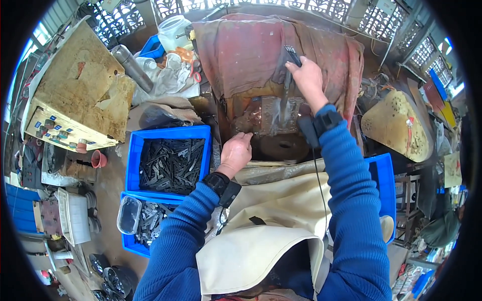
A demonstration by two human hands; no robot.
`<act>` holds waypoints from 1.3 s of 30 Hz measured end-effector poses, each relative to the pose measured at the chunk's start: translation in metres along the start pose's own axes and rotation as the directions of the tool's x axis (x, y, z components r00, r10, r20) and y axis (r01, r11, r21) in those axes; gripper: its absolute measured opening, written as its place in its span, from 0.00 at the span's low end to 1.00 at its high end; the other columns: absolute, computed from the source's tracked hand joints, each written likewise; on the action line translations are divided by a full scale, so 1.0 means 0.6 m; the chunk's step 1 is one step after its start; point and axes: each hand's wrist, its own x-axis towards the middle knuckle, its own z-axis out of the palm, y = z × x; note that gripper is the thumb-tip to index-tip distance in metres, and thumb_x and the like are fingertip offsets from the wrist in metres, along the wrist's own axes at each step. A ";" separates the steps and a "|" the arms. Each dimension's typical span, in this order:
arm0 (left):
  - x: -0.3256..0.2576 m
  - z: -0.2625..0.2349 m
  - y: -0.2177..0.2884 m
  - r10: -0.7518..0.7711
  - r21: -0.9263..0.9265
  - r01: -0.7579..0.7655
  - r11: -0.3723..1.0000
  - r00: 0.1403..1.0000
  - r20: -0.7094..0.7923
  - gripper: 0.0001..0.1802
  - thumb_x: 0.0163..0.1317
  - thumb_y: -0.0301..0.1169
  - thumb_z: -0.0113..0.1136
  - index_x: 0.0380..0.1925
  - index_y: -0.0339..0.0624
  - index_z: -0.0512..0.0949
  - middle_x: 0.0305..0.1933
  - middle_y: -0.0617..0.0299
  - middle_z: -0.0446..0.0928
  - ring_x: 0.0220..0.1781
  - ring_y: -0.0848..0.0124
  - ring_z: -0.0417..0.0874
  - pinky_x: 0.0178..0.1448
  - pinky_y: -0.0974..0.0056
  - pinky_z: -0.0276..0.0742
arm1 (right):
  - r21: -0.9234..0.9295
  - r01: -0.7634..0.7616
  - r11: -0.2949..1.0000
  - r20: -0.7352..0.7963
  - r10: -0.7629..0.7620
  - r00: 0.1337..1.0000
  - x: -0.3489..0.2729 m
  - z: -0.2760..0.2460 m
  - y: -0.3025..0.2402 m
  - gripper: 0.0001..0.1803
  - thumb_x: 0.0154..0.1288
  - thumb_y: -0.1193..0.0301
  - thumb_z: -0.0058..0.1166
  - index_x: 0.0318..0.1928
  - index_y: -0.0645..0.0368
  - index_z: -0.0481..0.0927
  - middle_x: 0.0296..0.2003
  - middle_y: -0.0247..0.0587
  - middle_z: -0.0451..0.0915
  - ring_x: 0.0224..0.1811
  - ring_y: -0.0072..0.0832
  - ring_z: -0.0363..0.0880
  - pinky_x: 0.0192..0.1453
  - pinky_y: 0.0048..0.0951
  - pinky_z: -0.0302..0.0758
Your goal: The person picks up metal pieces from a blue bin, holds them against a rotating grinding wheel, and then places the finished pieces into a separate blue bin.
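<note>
Head view, watched from my remote seat: the work looks partway through to me, since the right hand (308, 75) is closed around a bundle of dark strips (291, 52), while many loose dark pieces (170, 165) lie in the upper blue bin (133, 163) just left of the left hand (236, 153). Whether those are finished or waiting, I cannot tell; grey pieces (148, 220) in the lower blue bin (129, 244), nearer the person's body, give me no clearer count. The left hand's fingers are curled in, and I cannot make out whether they pinch anything. The bundle juts above the right hand, beyond the round disc (271, 145) and before the reddish cloth (241, 60); its strips look slim, straight and nearly black, gathered side by side, their lower ends hard to follow.
</note>
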 end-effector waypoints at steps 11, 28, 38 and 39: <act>0.005 0.001 0.004 -0.020 0.015 0.020 1.000 0.999 0.040 0.12 0.54 0.24 0.55 0.39 0.41 0.81 0.40 0.52 0.79 0.42 0.52 0.80 0.47 0.54 0.78 | 0.448 -0.031 0.894 0.192 -0.062 0.979 -0.181 -0.060 0.063 0.22 0.58 0.79 0.55 0.55 0.66 0.76 0.38 0.36 0.77 0.34 0.21 0.75 0.40 0.22 0.72; -0.050 -0.069 -0.018 0.040 -0.271 -0.122 0.955 0.956 -0.290 0.11 0.55 0.19 0.56 0.38 0.38 0.81 0.36 0.51 0.80 0.38 0.56 0.83 0.42 0.61 0.78 | 0.659 -0.705 0.263 0.706 0.107 0.700 -0.286 -0.078 0.111 0.15 0.64 0.74 0.54 0.50 0.65 0.74 0.30 0.31 0.74 0.28 0.18 0.70 0.29 0.20 0.66; -0.333 -0.264 -0.281 -0.667 -0.520 0.444 0.729 0.630 -0.397 0.14 0.58 0.17 0.50 0.41 0.34 0.81 0.36 0.54 0.83 0.36 0.70 0.84 0.42 0.68 0.80 | 0.531 -0.683 0.502 0.736 0.126 0.665 -0.295 -0.020 0.170 0.09 0.66 0.75 0.50 0.45 0.63 0.75 0.30 0.32 0.75 0.28 0.18 0.71 0.26 0.20 0.65; -0.354 -0.277 -0.284 -0.711 -0.526 0.489 0.696 0.574 -0.406 0.13 0.58 0.17 0.50 0.41 0.34 0.81 0.36 0.54 0.83 0.35 0.70 0.84 0.42 0.68 0.80 | 0.546 -0.673 0.499 0.734 0.102 0.671 -0.303 -0.015 0.139 0.08 0.66 0.75 0.50 0.44 0.63 0.75 0.31 0.32 0.76 0.28 0.18 0.71 0.26 0.20 0.65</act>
